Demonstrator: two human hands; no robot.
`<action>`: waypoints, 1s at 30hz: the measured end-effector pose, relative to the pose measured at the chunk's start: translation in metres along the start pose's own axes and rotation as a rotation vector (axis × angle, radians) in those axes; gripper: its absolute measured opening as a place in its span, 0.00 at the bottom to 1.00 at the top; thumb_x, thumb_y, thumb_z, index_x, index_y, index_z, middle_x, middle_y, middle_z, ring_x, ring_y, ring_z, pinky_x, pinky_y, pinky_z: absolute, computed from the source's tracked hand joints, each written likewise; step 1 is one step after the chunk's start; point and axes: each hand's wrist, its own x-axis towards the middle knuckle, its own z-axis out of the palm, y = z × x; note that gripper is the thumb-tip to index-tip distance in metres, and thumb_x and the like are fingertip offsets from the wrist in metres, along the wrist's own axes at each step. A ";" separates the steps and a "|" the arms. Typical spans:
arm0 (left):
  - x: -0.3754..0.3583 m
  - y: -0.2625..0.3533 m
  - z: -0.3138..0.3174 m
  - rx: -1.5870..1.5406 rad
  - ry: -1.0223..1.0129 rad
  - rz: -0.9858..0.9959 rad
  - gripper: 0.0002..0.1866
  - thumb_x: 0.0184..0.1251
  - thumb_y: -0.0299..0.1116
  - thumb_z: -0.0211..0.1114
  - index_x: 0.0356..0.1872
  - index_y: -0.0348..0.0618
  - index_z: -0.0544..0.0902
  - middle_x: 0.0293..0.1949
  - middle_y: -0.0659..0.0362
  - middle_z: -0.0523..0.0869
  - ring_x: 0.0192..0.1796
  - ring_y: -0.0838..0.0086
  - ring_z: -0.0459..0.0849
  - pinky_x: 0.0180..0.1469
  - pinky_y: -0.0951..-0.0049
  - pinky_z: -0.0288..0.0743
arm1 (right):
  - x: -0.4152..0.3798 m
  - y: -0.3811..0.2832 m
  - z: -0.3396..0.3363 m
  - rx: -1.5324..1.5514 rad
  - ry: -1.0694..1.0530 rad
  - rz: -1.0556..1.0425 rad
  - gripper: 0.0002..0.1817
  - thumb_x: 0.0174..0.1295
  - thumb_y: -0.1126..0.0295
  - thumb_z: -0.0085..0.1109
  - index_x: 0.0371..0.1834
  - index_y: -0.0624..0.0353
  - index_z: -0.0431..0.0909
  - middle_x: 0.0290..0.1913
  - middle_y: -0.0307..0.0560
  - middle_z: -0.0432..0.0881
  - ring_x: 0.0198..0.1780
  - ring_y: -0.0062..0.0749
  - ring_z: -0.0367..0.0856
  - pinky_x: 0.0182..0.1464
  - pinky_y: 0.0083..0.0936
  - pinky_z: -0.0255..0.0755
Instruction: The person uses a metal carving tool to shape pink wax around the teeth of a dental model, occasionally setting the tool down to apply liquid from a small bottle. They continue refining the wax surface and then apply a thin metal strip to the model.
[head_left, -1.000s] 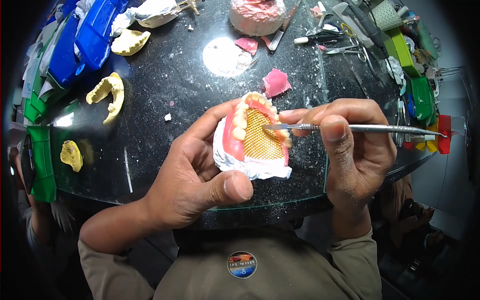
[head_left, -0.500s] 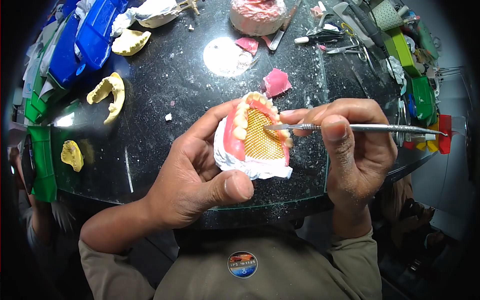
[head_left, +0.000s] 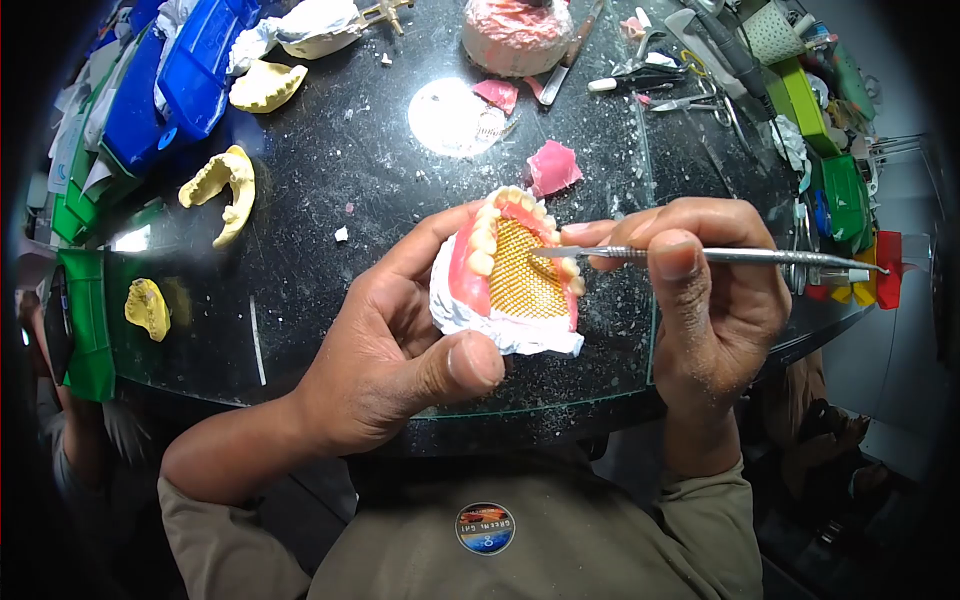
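Note:
A denture model (head_left: 525,275) with a white plaster base, pink wax gums, cream teeth and a gold mesh palate sits in my left hand (head_left: 385,345), whose thumb presses near the base's lower left edge. My right hand (head_left: 715,300) pinches a slim metal carving tool (head_left: 740,256) between thumb and fingers. The tool's flat tip lies over the right part of the mesh, beside the right row of teeth; whether it touches is unclear. Fingertips of my right hand are close to those teeth. A pink wax piece (head_left: 554,167) lies just beyond the model.
Yellow plaster pieces (head_left: 232,195) lie at the left, near blue bins (head_left: 205,70) and a green bin (head_left: 88,330). A pink-topped round mold (head_left: 515,40) stands at the back beside a knife (head_left: 565,65). Scissors (head_left: 690,102) and a green box (head_left: 845,200) are at the right.
The view has shifted very slightly, so table objects appear a little to the right. Both hands keep their holds on the model and the tool, with hardly any movement.

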 end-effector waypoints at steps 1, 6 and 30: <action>0.001 0.000 0.000 0.010 -0.003 0.013 0.62 0.33 0.72 0.66 0.65 0.35 0.56 0.53 0.54 0.75 0.50 0.74 0.79 0.44 0.79 0.76 | 0.000 -0.001 0.000 0.025 0.017 -0.001 0.12 0.65 0.65 0.50 0.35 0.65 0.69 0.27 0.49 0.77 0.31 0.31 0.80 0.39 0.36 0.80; 0.003 0.002 -0.003 0.078 -0.031 0.031 0.61 0.35 0.75 0.61 0.64 0.34 0.56 0.51 0.54 0.76 0.46 0.75 0.79 0.39 0.79 0.76 | 0.002 -0.001 -0.008 0.001 0.087 -0.050 0.13 0.65 0.63 0.49 0.36 0.64 0.69 0.29 0.50 0.77 0.32 0.32 0.80 0.36 0.30 0.80; -0.001 0.001 -0.012 0.020 -0.067 0.154 0.47 0.54 0.68 0.51 0.64 0.36 0.58 0.48 0.55 0.77 0.40 0.75 0.78 0.42 0.72 0.73 | 0.002 -0.005 -0.024 0.058 0.168 -0.084 0.16 0.66 0.63 0.49 0.44 0.68 0.72 0.33 0.52 0.78 0.32 0.34 0.80 0.31 0.22 0.73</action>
